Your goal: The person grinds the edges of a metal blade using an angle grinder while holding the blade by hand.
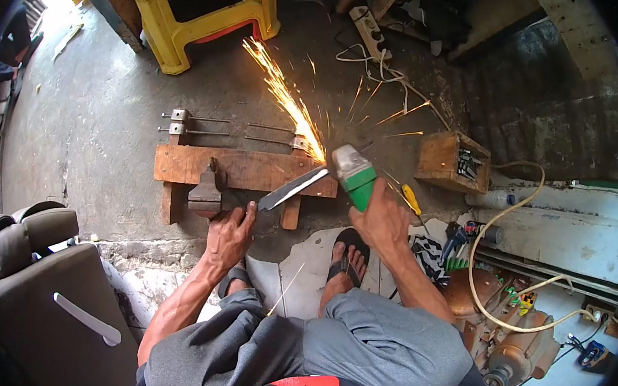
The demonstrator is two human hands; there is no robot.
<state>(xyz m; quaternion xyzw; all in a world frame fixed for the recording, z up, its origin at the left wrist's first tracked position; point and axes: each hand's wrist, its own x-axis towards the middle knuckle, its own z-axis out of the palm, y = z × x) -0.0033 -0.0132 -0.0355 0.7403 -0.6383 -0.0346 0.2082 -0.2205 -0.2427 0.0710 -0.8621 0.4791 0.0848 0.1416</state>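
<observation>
My right hand (383, 219) is wrapped round a green angle grinder (356, 178), whose silver head meets the far end of a flat metal blade (292, 188). Bright sparks (288, 103) fly forward from that contact. The blade slants over the right part of a low wooden bench (247, 161). My left hand (232, 233) is closed at the blade's near end, beside a small vise (207, 191) on the bench. What its fingers grip is partly hidden. Metal clamps with long rods (179, 123) stand on the bench's far side.
A yellow stool (163, 37) stands ahead. On the right are a power strip (369, 33), a wooden box (438, 161), a yellow screwdriver (411, 199), a cable (486, 230) and a motor (522, 347). A grey chair (55, 311) is on the left.
</observation>
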